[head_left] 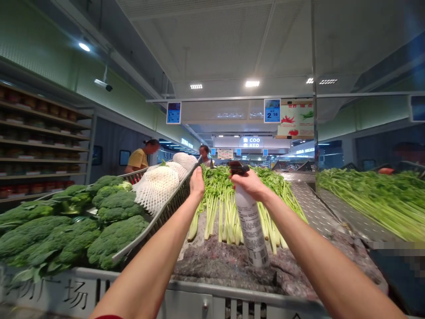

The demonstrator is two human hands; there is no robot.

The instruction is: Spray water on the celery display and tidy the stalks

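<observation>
My right hand [249,182] is wrapped around the top of a white spray bottle [249,221] with a dark trigger head. The bottle is upright with a slight tilt, and its printed label faces me. Behind it lie rows of celery [229,208], pale stalks towards me and leaves away. To the left, my left hand [197,184] is at the edge of a dark slatted divider [169,206], beside the celery; its fingers are mostly hidden. Cauliflowers in white foam nets [158,182] rest just left of that divider.
Broccoli heads [116,204] fill the left bin. A crumpled grey-brown cloth or padding [215,263] lies along the front, behind the grey display rail [192,288]. On the right, a mirrored panel [365,146] reflects celery. Two people stand beyond the display, one in a yellow top [138,158].
</observation>
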